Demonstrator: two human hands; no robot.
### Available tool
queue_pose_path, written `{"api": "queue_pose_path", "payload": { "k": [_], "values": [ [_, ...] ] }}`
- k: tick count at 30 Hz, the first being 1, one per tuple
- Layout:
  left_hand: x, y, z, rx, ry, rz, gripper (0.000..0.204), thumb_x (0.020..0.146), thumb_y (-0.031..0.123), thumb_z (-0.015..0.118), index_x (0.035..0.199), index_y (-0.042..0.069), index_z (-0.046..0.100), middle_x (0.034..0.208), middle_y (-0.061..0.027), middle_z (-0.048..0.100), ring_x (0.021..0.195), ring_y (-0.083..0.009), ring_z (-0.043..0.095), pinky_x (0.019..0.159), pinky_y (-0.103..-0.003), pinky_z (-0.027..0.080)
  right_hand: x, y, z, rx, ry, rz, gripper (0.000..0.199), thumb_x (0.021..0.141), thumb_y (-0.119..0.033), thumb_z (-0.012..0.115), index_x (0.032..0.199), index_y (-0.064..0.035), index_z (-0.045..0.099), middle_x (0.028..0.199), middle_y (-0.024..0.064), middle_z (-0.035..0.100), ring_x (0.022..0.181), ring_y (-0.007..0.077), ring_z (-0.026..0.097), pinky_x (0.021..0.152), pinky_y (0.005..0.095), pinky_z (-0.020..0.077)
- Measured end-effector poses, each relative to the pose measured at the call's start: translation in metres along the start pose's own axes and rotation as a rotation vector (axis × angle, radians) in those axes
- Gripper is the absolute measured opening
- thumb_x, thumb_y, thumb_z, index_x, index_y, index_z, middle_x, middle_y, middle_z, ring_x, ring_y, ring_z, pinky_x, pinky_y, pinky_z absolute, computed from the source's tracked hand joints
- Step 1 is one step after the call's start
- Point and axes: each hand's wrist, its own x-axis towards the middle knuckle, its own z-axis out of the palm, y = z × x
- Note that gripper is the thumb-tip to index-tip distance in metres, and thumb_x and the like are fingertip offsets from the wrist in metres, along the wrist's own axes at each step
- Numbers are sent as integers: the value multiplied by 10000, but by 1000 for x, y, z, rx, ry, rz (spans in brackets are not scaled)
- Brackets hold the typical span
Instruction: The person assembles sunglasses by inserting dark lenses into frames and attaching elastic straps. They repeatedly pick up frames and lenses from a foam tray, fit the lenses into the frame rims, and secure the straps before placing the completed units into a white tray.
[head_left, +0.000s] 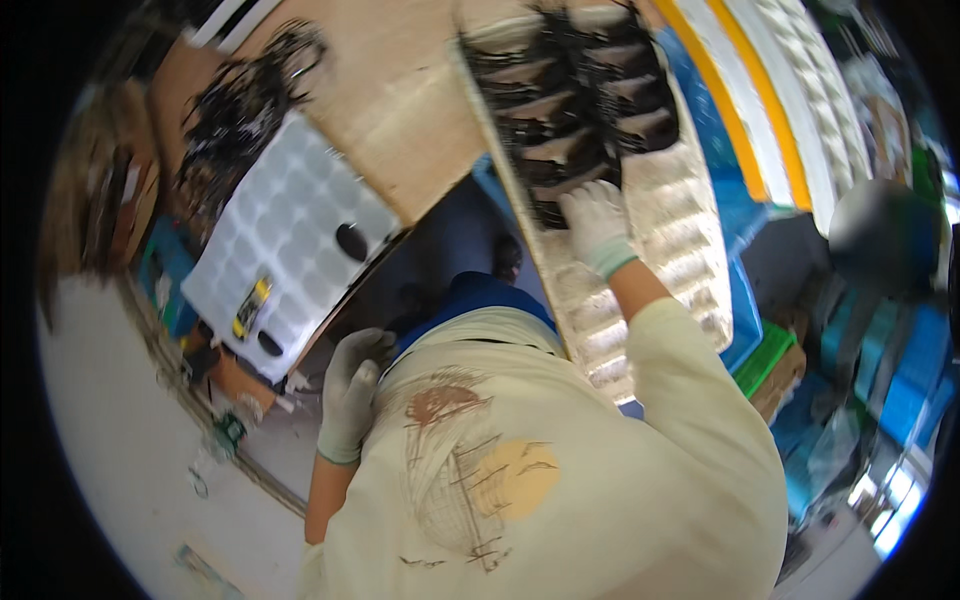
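Steady the right hand (598, 215) over the left row of the foam tray (690, 220), at the nearest dark, hair-like bundle (549, 214), around the tray's middle; cannot tell whether gripping or merely pressing there. Best to tuck stray strands within one slot and lay each bundle flat, clear of the tray's neighbouring row. Bring the left hand (355, 380), loosely open and seemingly unloaded to the left of the tray, across to brace the tray's rim against sliding.
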Motion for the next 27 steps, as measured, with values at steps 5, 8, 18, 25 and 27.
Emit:
{"api": "queue_pose_path", "payload": {
  "k": [5,8,18,25,27],
  "values": [
    [-3,15,3,21,-8,-18,460,923,167,565,1328,-42,504,1280,-168,608,1183,-248,585,1072,-398,441,4,-1,-16,-13,-114,-12,456,758,-296,754,1146,-77,655,1132,116,648,1178,335,548,1073,455,388],
    [-10,10,-12,127,-14,24,469,915,154,581,1331,-48,498,1292,-164,601,1205,-244,572,1088,-402,425,0,-13,-31,-16,54,-78,401,780,-139,669,1174,-71,634,1167,133,635,1166,334,546,1099,488,357],
    [-29,-9,-111,46,76,63,434,925,125,578,1314,-57,517,1262,-157,623,1182,-230,592,1057,-376,454,72,-233,-85,308,112,-198,356,851,-253,666,1148,-57,658,1113,177,642,1135,359,575,989,471,442],
    [-51,-5,-207,77,289,177,396,945,237,647,1223,-40,599,1083,-114,685,989,-160,652,910,-308,523,106,-307,-67,65,-97,92,498,798,-329,739,1197,-50,636,1211,183,596,1158,381,568,974,485,464],
    [-24,6,-242,227,341,297,414,945,299,653,1191,-33,629,1034,-112,704,943,-167,667,853,-320,537,109,-306,-67,130,-108,128,479,792,-283,752,1190,-44,633,1188,183,604,1129,377,589,948,473,485]
  ]
}}
